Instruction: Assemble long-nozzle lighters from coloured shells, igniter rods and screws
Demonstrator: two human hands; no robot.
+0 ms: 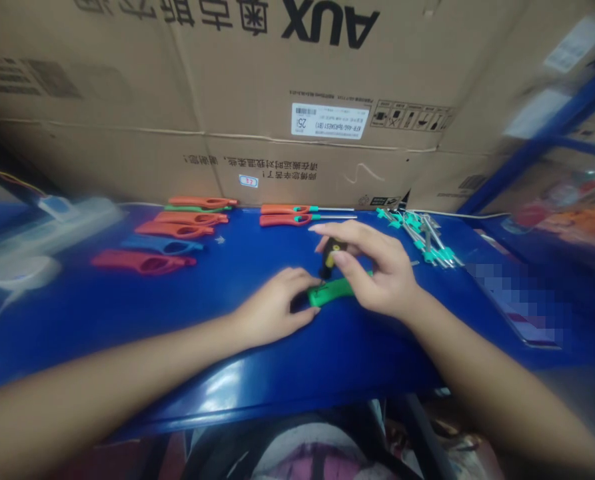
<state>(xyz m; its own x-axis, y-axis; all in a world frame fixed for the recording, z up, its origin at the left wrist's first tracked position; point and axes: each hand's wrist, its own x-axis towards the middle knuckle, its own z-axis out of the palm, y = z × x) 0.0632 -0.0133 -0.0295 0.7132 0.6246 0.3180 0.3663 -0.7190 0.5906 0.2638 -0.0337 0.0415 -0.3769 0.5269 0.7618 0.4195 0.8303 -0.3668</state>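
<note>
In the head view my left hand [277, 305] is closed around the left end of a green lighter handle [333, 291], which lies low on the blue table. My right hand [380, 267] grips a stubby black and yellow screwdriver [331, 259], held roughly upright. Its lower end comes down at the handle's left part; whether the tip sits in a screw, I cannot tell. Part of the green handle is hidden behind my right hand. Beyond my hands lie two lighters, an orange one [282, 209] and a red one [280, 220], with teal collars and metal tubes.
Several orange, red and blue lighter handles [144, 262] lie in a column at left. Metal tubes with teal collars [430, 243] are heaped at right, near a flat, partly blurred item [517, 300]. A large cardboard box [257, 87] walls the back. A white power strip [84, 223] stands far left.
</note>
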